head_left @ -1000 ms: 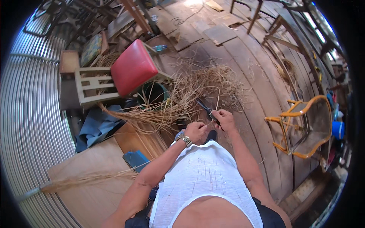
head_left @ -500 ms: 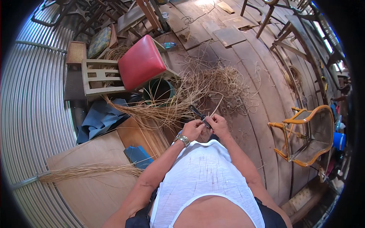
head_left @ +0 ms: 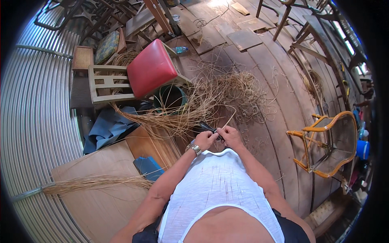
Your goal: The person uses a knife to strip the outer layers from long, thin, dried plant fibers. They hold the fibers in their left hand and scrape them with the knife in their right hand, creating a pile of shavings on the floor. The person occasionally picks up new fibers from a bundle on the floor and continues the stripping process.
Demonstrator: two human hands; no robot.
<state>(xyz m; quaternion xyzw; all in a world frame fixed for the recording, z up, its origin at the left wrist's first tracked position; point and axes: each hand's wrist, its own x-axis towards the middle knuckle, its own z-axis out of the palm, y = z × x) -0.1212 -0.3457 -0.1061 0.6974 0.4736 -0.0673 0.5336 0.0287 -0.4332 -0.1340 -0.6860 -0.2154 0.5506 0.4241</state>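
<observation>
My left hand (head_left: 204,140), a metal-band watch on its wrist, is closed with its fingertips against a black-handled tool (head_left: 206,126). The tool slants up and left from between my hands; its working end is hidden, so its kind does not show. Touching it from the other side, my right hand (head_left: 231,137) is closed in a pinch. A pale cane strip (head_left: 230,118) rises from its fingers and bends over at the top. Just beyond my hands spreads a tangled heap of thin cane strands (head_left: 239,87), with a long bundle (head_left: 146,120) reaching left.
A red-seated chair (head_left: 150,69) lies tipped beside a dark green bucket (head_left: 178,99). Left are blue cloth (head_left: 106,127), a plywood board (head_left: 97,202) bearing another cane bundle (head_left: 97,183), and a corrugated metal wall (head_left: 36,109). A rattan-framed chair (head_left: 329,125) stands right on the plank floor (head_left: 279,121).
The tool's handle has dropped and lies flatter. My right hand has moved slightly lower, and the cane strip has shifted downward with it. My left hand has moved slightly down too.
</observation>
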